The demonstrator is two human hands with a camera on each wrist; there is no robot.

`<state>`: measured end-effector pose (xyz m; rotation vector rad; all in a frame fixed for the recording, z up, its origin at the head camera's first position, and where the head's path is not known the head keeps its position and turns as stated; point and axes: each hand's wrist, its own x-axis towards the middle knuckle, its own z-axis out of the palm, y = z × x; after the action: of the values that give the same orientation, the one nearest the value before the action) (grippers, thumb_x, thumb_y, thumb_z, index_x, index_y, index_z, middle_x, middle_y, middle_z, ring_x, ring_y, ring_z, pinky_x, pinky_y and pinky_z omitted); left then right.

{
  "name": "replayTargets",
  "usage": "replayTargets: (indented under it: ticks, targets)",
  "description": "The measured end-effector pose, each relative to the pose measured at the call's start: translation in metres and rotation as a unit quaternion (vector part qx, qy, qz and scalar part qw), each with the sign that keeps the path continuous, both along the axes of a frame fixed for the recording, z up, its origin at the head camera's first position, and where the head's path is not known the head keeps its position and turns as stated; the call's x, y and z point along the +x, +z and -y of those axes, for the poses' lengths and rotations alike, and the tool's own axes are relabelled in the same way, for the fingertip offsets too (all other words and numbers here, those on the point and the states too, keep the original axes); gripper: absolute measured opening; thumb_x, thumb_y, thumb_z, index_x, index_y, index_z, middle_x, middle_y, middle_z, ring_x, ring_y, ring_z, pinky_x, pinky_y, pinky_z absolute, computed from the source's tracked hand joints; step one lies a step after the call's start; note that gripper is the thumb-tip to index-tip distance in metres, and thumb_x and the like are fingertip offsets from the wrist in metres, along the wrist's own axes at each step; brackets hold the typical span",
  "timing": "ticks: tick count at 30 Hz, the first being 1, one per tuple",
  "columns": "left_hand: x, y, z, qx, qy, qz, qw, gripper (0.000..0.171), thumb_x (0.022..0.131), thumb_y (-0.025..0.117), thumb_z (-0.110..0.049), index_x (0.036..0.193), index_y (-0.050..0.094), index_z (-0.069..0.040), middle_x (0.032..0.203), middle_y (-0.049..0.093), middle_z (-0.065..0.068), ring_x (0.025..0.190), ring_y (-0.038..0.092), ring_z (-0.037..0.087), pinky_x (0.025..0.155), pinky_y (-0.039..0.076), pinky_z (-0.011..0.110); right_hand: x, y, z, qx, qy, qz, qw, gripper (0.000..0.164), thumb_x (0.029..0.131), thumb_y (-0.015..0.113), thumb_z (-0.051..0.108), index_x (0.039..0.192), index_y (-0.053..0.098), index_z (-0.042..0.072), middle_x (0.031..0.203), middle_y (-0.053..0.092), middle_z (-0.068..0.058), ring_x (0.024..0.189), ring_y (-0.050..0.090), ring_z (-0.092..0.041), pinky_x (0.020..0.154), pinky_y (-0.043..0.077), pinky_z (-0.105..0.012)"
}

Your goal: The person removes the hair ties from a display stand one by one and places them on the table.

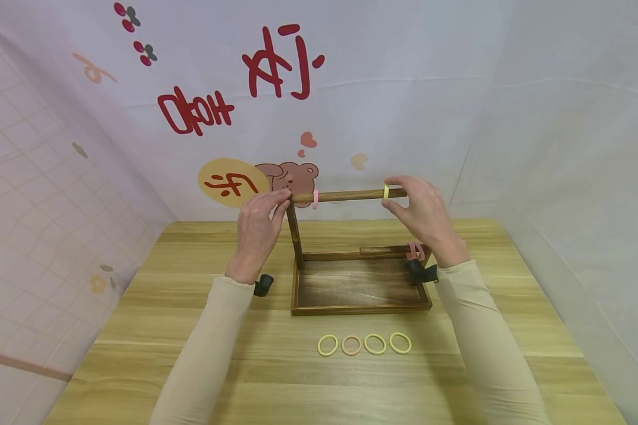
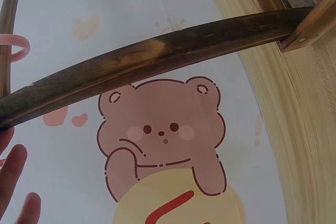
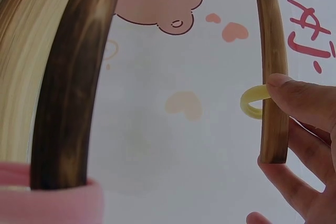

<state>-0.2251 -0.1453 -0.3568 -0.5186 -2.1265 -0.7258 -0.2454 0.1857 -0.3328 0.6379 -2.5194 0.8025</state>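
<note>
A wooden rack has a shallow tray base (image 1: 361, 310), an upright post (image 1: 295, 230) at the left and a top bar (image 1: 351, 195) reaching right from it. My left hand (image 1: 259, 225) pinches the corner where post and bar meet; its other fingertips (image 2: 16, 166) show below the post in the left wrist view. A pink ring (image 1: 315, 199) hangs around the bar near this corner. My right hand (image 1: 422, 209) pinches a yellow ring (image 3: 249, 103) that goes around the bar near its free right end. Its thumb (image 3: 302, 98) lies against ring and bar.
On the table before the tray lie three yellow rings (image 1: 328, 345) and an orange one (image 1: 351, 346) in a row. Pink rings (image 1: 416, 251) sit at the right end of a lower wooden bar (image 1: 383, 250). A printed cloth (image 1: 404, 71) hangs close behind.
</note>
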Motion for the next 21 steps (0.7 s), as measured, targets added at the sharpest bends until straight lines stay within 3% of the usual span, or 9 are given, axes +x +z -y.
replayTargets:
  ticks: [21]
  targets:
    - [-0.0010,-0.0003,-0.0003,0.001,0.001,-0.002,1.0000,0.020,0.095,0.075,-0.007,0.114,0.078,-0.002,0.117,0.076,0.011,0.107,0.072,0.032,0.095,0.055,0.049,-0.0010,-0.0007,-0.0091,-0.008,-0.007,0.008,1.000,0.044,0.095,0.076,0.012,0.135,0.063,0.001,0.137,0.065,-0.018,0.133,0.054,-0.040,0.113,0.038,-0.058]
